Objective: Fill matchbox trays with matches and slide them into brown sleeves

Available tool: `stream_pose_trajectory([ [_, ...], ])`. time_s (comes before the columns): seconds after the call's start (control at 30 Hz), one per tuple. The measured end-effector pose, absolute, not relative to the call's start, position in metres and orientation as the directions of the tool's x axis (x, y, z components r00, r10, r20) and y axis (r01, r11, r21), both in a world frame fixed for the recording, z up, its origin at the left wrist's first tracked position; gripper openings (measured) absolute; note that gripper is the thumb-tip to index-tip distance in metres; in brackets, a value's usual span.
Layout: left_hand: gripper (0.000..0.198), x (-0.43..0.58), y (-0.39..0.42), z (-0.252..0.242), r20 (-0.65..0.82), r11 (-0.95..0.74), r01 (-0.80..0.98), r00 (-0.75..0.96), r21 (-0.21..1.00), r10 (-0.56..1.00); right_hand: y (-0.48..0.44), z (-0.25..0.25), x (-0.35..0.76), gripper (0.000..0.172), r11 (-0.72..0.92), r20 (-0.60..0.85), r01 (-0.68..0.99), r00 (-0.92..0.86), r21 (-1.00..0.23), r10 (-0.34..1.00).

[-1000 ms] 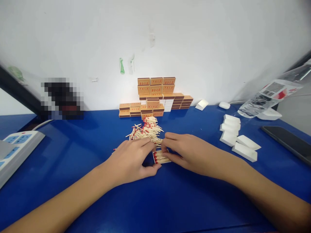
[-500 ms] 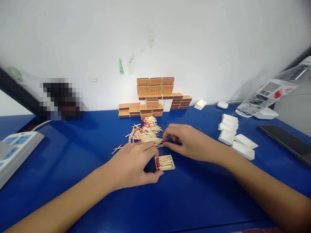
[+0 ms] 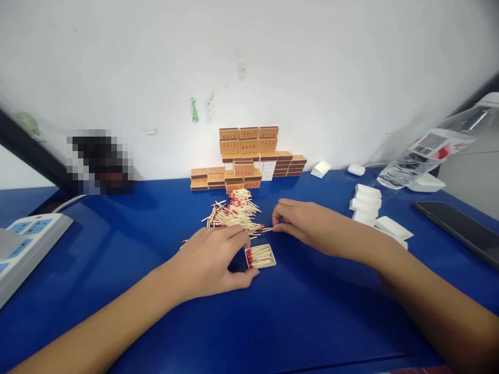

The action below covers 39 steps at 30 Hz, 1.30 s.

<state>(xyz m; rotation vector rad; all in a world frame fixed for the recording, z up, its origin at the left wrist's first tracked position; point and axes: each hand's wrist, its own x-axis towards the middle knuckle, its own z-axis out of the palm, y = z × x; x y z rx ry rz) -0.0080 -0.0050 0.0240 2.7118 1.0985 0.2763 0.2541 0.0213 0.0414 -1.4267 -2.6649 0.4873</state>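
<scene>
A small white matchbox tray (image 3: 268, 263) lies on the blue table, holding a layer of red-tipped matches. My left hand (image 3: 218, 258) grips the tray's left end between thumb and fingers. Just behind it spreads a loose pile of matches (image 3: 236, 213). To the right of the pile, my right hand (image 3: 298, 221) pinches a match (image 3: 267, 229) by its plain end, with the red tip pointing left toward the pile. The lower left of the pile is partly hidden behind my left hand.
Stacked orange and brown matchboxes (image 3: 249, 147) stand against the white wall. On the right are several white trays (image 3: 365, 202), a black phone (image 3: 456, 228), a tilted plastic bottle (image 3: 421, 153) and a small white case (image 3: 356, 170). A power strip (image 3: 35, 244) sits at left.
My right hand has moved a little right, and a match now shows drawn out from the pile in its fingers. My left hand and the tray have shifted slightly left in view.
</scene>
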Motion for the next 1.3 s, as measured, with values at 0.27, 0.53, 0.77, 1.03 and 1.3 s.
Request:
stream_pose_trajectory([
  [0.27,0.026,-0.009,-0.002,0.020,0.118,-0.691,0.683,0.686,0.236,0.718,-0.001,0.044,0.239,0.018,0.579,-0.078,0.708,-0.657,-0.404,0.750],
  [0.53,0.025,-0.009,-0.003,0.020,0.132,-0.714,0.669,0.704,0.209,0.698,0.000,0.042,0.232,0.007,0.643,0.074,0.630,-0.686,-0.435,0.723],
  [0.77,0.025,-0.008,-0.004,0.021,0.135,-0.722,0.664,0.711,0.193,0.690,0.000,0.041,0.229,0.009,0.650,0.037,0.613,-0.714,-0.449,0.699],
  [1.03,0.028,-0.010,-0.003,0.021,0.116,-0.714,0.666,0.708,0.216,0.696,0.001,0.045,0.232,0.008,0.643,0.003,0.616,-0.721,-0.455,0.693],
  [1.3,0.027,-0.008,-0.004,0.021,0.105,-0.701,0.678,0.698,0.220,0.708,0.004,0.041,0.230,0.011,0.646,0.043,0.608,-0.712,-0.461,0.701],
])
